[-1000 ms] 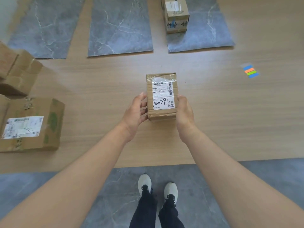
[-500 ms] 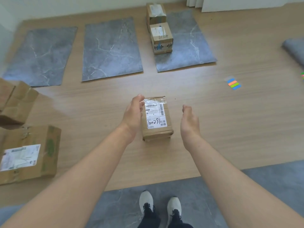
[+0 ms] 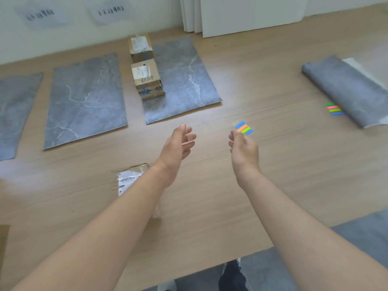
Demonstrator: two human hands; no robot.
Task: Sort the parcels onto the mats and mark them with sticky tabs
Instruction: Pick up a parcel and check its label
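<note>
Parcel sorting bench, both hands empty above the wood surface.

Left hand (image 3: pixel 178 143): fingers loosely spread, holding nothing. Right hand (image 3: pixel 243 148): fingers curled in, empty, just short of the sticky tabs (image 3: pixel 244 128). Taped parcel (image 3: pixel 130 178): flat on the bench (image 3: pixel 273 164), partly hidden under the left forearm. Two parcels (image 3: pixel 148 80) (image 3: pixel 140 47): on the left edge of the right mat (image 3: pixel 189 80). Middle mat (image 3: pixel 84 97): bare. Second tab set (image 3: pixel 334 108): beside a rolled mat (image 3: pixel 348 89).
</note>
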